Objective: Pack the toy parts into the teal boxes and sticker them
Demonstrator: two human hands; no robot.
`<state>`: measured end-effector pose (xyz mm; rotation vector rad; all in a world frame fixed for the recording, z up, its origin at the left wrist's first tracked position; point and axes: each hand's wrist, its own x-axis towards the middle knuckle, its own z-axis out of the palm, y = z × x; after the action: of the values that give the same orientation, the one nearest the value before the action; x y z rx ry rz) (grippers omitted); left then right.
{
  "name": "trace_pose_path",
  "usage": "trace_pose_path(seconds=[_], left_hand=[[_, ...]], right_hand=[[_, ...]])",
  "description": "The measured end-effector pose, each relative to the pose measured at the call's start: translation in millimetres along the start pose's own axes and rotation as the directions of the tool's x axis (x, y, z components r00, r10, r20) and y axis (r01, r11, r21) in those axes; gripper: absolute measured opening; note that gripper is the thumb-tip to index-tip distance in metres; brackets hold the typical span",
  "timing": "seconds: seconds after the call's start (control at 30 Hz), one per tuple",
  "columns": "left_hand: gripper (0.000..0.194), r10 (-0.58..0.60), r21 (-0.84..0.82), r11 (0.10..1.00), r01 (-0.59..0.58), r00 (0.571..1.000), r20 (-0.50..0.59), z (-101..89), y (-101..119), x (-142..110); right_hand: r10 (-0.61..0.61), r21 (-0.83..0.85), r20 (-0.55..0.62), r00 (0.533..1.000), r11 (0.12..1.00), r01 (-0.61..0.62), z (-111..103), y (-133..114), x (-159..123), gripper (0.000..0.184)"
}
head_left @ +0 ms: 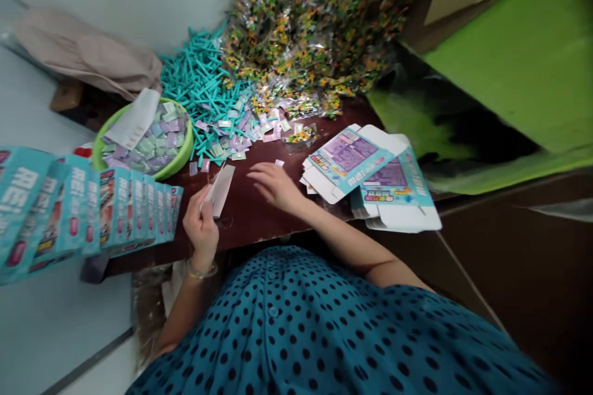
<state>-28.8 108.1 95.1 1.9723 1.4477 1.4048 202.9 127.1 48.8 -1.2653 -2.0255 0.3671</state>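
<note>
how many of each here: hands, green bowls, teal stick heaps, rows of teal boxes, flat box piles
hands: 2 (left hand, right hand)
green bowl: 1
teal stick heap: 1
row of teal boxes: 1
flat box piles: 2, overlapping
total: 7

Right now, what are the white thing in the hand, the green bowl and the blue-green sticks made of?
The white thing looks like matte paper or thin card: flat, straight-edged. The green bowl seems smooth plastic: even colour, thick rim. The blue-green sticks may be hard plastic: slim, straight, evenly coloured; their finish is unclear.
</note>
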Motion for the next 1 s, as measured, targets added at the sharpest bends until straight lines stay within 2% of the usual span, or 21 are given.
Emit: trace_pose_path(seconds=[0.07,0.13,0.2,0.27,0.33,0.37,0.43,0.5,0.57,0.63,0.7,0.73,0.8,0.87,0.93,1.0], left_hand=[[0.032,0.044,0.005,0.999,-0.044,0.998,0.045,-3.5,-1.3,-9.2],[0.032,0.076,0.015,0.997,-0.077,0.995,0.07,-7.4,-3.6,-16.9],[0.033,0.101,0.024,0.994,-0.103,0.991,0.091,-7.9,-8.9,-23.3],[0.034,0.148,0.023,0.988,-0.153,0.978,0.15,-1.8,-19.0,-30.2],[0.034,0.224,0.033,0.97,-0.24,0.94,0.257,11.3,-34.1,-39.1],[0.034,0.258,0.052,0.956,-0.288,0.913,0.316,19.4,-43.0,-44.5],[0.033,0.299,0.11,0.922,-0.372,0.862,0.41,35.7,-61.0,-56.0],[0.034,0.299,0.17,0.895,-0.413,0.837,0.459,48.3,-77.1,-66.1],[0.035,0.29,0.21,0.881,-0.425,0.834,0.469,55.6,-89.2,-72.3],[0.036,0.276,0.245,0.872,-0.423,0.84,0.468,58.5,-96.9,-74.2],[0.036,0.257,0.28,0.865,-0.416,0.846,0.466,59.6,-100.8,-72.8],[0.036,0.245,0.295,0.862,-0.412,0.849,0.467,60.1,-101.7,-71.3],[0.035,0.228,0.309,0.861,-0.403,0.851,0.474,61.7,-102.2,-67.6],[0.036,0.219,0.309,0.864,-0.397,0.85,0.478,64.2,-101.9,-64.1],[0.037,0.209,0.315,0.867,-0.387,0.854,0.476,67.0,-101.7,-61.7],[0.037,0.199,0.331,0.862,-0.384,0.857,0.476,69.5,-102.0,-61.2]], right_hand=[[0.217,-0.18,0.003,0.976,0.96,-0.213,-31.5,36.6,-36.1,0.036],[0.391,-0.342,0.027,0.92,0.868,-0.359,-61.3,66.6,-74.0,0.037],[0.473,-0.465,0.069,0.878,0.794,-0.392,-83.2,83.8,-105.7,0.043],[0.515,-0.548,0.119,0.849,0.747,-0.376,-94.7,87.4,-126.7,0.065],[0.565,-0.603,0.157,0.81,0.705,-0.374,-97.6,81.0,-136.7,0.092],[0.589,-0.62,0.171,0.79,0.687,-0.378,-97.9,76.3,-138.4,0.1],[0.612,-0.631,0.194,0.767,0.676,-0.38,-101.9,68.0,-139.1,0.092],[0.599,-0.609,0.179,0.78,0.69,-0.391,-117.2,64.6,-143.0,0.07],[0.565,-0.581,0.109,0.818,0.704,-0.409,-144.4,65.2,-155.7,0.056],[0.548,-0.583,0.049,0.835,0.695,-0.421,-174.8,65.9,-175.7,0.051],[0.572,-0.606,0.079,0.816,0.677,-0.416,-195.7,63.4,-193.7,0.045],[0.588,-0.615,0.111,0.801,0.674,-0.409,-199.7,60.9,-198.0,0.042],[0.581,-0.606,0.152,0.799,0.693,-0.389,-193.2,56.0,-190.3,0.041],[0.509,-0.548,0.141,0.849,0.754,-0.361,-170.6,55.6,-157.1,0.042],[0.421,-0.456,0.126,0.898,0.828,-0.325,-138.4,64.3,-101.0,0.041],[0.39,-0.383,0.159,0.907,0.871,-0.308,-104.2,83.8,-32.1,0.039]])
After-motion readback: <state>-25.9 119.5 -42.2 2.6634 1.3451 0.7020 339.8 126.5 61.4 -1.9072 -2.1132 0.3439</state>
